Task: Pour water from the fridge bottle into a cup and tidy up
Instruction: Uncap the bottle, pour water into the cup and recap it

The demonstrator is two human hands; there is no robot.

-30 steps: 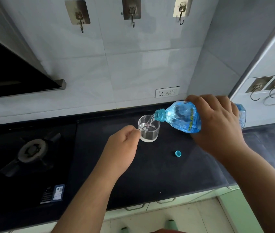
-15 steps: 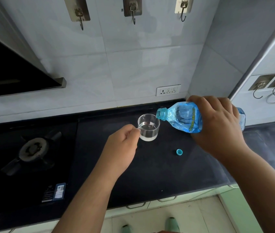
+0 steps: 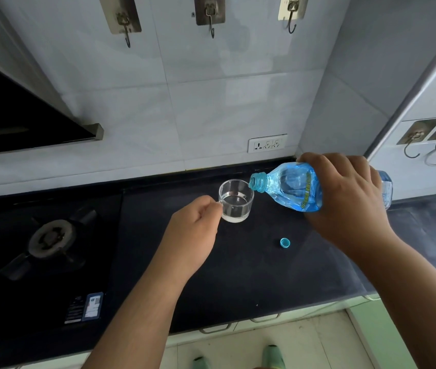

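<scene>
— What sort of place was it?

— Pale grey wall tiles (image 3: 211, 107) rose behind a dark counter (image 3: 238, 275), with three metal hooks (image 3: 210, 17) stuck high on the tiles and a white socket plate (image 3: 267, 143) low down, just above the counter's back edge. A gas burner (image 3: 52, 237) sat in the black hob at the left, under the slanted dark face of a hood (image 3: 12, 121).

— And the cup?

— A clear glass cup (image 3: 236, 201) stood upright on the counter, near its back edge, partly filled with water. The left hand (image 3: 193, 230) was at its near-left side, fingers curled in a closed grip right against the wall of the cup; whether they pinched a handle I could not tell.

— Where was the bottle?

— The blue plastic bottle (image 3: 291, 187) was held off the counter, tipped close to level, its open threaded neck at the cup's right rim, just over the edge. The right hand (image 3: 350, 198) was wrapped over the body of it from above, fingers curled down the far side, a full closed grip. Water lay pooled in the lower half of the bottle. I saw no clear stream between neck and cup.

— And its cap?

— The small blue cap (image 3: 285, 242) lay on the counter, open side up, apart from the cup and nearer the front, below the bottle.

— Anything else?

— Two more hooks (image 3: 422, 137) hung on the white panel at the right, and green footwear (image 3: 272, 355) showed on the pale floor beneath the counter's edge.
</scene>
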